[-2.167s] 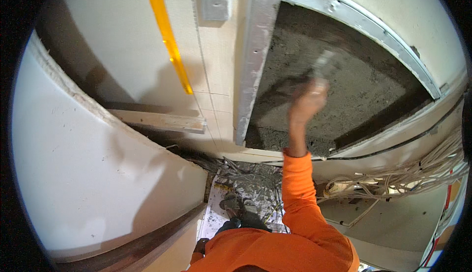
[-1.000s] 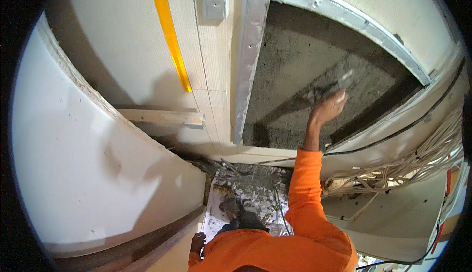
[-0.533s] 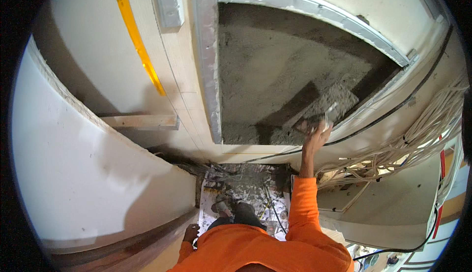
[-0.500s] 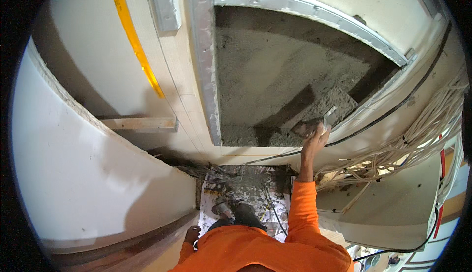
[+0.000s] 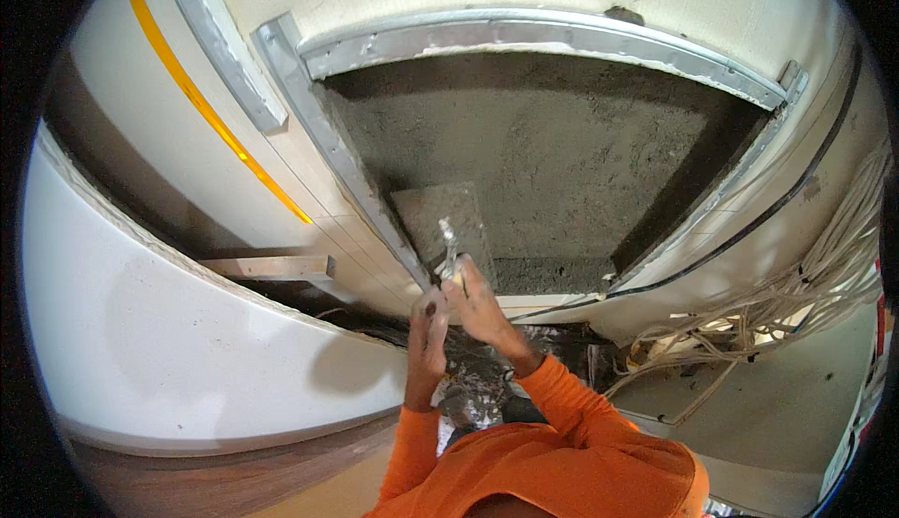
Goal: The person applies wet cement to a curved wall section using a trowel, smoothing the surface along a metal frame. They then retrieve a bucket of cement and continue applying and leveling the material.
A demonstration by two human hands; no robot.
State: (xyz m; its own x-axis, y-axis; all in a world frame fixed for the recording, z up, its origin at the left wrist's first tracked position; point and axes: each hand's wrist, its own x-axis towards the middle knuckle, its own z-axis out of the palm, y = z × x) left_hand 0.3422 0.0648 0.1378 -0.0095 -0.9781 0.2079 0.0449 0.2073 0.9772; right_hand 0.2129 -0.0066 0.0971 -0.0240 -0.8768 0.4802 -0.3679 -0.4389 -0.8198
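Note:
My right hand (image 5: 476,301) is closed around the handle of a rectangular plastering trowel (image 5: 456,201). The trowel's plate lies against the wet grey mortar (image 5: 571,171), in the lower left corner of the framed area. Close beside it, my left hand (image 5: 429,326) is raised to the lower end of the left metal strip (image 5: 342,153). Its fingers look closed on that end, though the contact is partly hidden. Another metal strip (image 5: 552,33) borders the mortar along the top, and a thinner edge (image 5: 698,201) runs down its right side.
A black cable (image 5: 768,195) and a bundle of pale cables (image 5: 796,303) hang at the right. On the left are a white curved panel (image 5: 187,331), a short wooden batten (image 5: 272,267), a yellow strip (image 5: 201,101) and a separate metal strip (image 5: 225,40).
My right hand has carried the trowel from the mortar's lower right to its lower left corner. My left hand has come up from my side to the metal strip. The view has shifted.

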